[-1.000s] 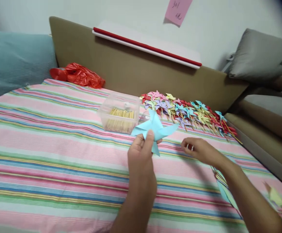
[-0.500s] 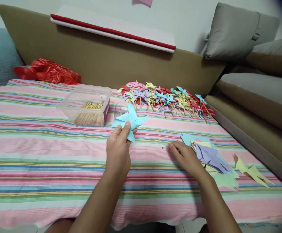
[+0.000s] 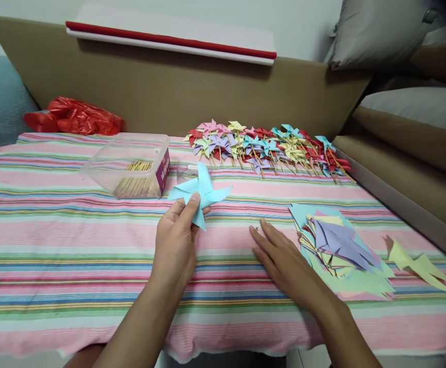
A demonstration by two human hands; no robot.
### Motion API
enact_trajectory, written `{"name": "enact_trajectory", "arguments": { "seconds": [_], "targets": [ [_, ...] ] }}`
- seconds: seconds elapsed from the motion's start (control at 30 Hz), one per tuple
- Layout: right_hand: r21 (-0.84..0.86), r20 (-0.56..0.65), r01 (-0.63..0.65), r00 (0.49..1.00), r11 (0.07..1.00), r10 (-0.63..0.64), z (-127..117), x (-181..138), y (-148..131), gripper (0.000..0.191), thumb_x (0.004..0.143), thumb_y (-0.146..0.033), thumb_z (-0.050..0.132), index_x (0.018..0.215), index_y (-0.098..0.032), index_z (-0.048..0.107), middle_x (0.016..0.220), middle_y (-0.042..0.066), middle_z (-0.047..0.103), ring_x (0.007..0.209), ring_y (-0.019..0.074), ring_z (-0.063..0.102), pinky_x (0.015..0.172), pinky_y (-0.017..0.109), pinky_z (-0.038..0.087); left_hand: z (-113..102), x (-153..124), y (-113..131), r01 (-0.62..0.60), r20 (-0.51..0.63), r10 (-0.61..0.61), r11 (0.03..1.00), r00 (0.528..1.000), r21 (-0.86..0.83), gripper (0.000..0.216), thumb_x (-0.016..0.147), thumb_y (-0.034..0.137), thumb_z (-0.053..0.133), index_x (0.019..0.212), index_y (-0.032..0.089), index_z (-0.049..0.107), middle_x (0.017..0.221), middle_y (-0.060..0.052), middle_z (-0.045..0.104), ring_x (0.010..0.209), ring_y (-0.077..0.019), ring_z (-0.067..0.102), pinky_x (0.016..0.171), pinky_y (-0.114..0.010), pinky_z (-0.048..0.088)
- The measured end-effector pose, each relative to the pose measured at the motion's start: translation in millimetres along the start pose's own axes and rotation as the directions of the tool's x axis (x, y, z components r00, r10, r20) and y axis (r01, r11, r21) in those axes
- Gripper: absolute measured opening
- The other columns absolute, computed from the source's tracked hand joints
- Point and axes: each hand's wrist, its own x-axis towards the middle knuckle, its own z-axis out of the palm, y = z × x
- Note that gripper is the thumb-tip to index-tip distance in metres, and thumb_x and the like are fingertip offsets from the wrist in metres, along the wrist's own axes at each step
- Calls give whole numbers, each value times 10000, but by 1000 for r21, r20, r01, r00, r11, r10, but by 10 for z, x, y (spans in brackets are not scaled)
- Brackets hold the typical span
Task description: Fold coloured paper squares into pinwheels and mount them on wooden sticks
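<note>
A light-blue paper pinwheel (image 3: 203, 192) with folded blades is pinched at its centre between the thumb and fingers of my left hand (image 3: 177, 237), above the cloth. My right hand (image 3: 284, 260) lies palm down on the striped cloth (image 3: 92, 235), fingers stretched out. Close to its fingertips sits a tiny dark thing (image 3: 257, 229), too small to name. Right of that hand is a pile of coloured paper sheets, with a cut purple paper piece (image 3: 340, 243) on top. A cut yellow paper piece (image 3: 418, 263) lies farther right.
At the back, many finished pinwheels (image 3: 261, 148) on sticks lie in a heap. A clear plastic box (image 3: 100, 166) holds wooden sticks (image 3: 136, 181), with a small clear container (image 3: 186, 171) beside it. A red plastic bag (image 3: 79, 116) rests at the back left; grey cushions (image 3: 418, 110) stand right.
My right hand has opened from curled fingers and now lies flatter on the cloth, slightly apart from the paper pile. My left hand still holds the blue pinwheel. The camera view has shifted a little.
</note>
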Motion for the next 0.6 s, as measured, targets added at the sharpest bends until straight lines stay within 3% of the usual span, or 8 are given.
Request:
{"name": "enact_trajectory", "arguments": {
  "seconds": [0.17,0.37,0.5,0.6],
  "targets": [
    [-95,-75,-21,997,995,14,184,-40,-66,527,1032,-409,367,1515,-214,445,1597,95,394,1479,348,360,1170,605,358,-8,17,34,-34,-17,34,999,999,2,192,702,241,872,766,169,706,728,18,682,688,-107,627,573,-187,455],
    [-24,-191,-14,982,1000,9,136,11,-66,448,1020,-356,412,1382,-162,594,1450,118,585,1381,322,515,1148,534,430,-10,-29,12,-63,30,60,993,998,100,215,745,312,841,870,166,745,789,8,706,685,-106,623,650,-202,468],
    [128,-329,-134,929,983,170,63,48,-30,314,974,-341,518,1131,-193,746,1143,107,771,1047,305,736,931,474,586,-24,-71,-15,-112,79,98,974,992,198,191,819,339,778,906,174,738,824,-2,712,736,-123,624,709,-215,470],
    [334,-402,-193,856,922,325,-52,95,-78,235,932,-368,601,1001,-235,781,976,68,805,862,271,763,835,449,604,-35,-90,-28,-171,132,135,930,982,325,216,891,395,691,883,180,701,800,0,686,748,-132,601,702,-223,448]
  ]
}}
